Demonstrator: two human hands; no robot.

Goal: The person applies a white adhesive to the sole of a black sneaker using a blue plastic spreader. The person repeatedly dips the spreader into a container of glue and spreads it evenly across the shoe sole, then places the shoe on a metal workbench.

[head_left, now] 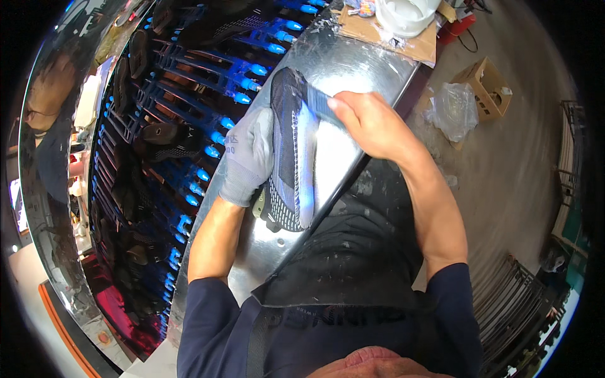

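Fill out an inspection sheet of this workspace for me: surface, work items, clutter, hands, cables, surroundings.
Surface: shiny metal bench, strongly reflecting light.
Work items: dark shoe upper with white edge stitching; flat blue-grey tool, probably a brush, at its edge.
Clutter: white tub on a cardboard sheet at the bench's far end.
Hands: left hand, gloved in grey, holds the upper; right hand, bare, grips the tool.
Cables: thin black cord near a red object, upper right.
Surroundings: left, blue-tipped rack; right, open cardboard box and clear plastic bag on the floor.
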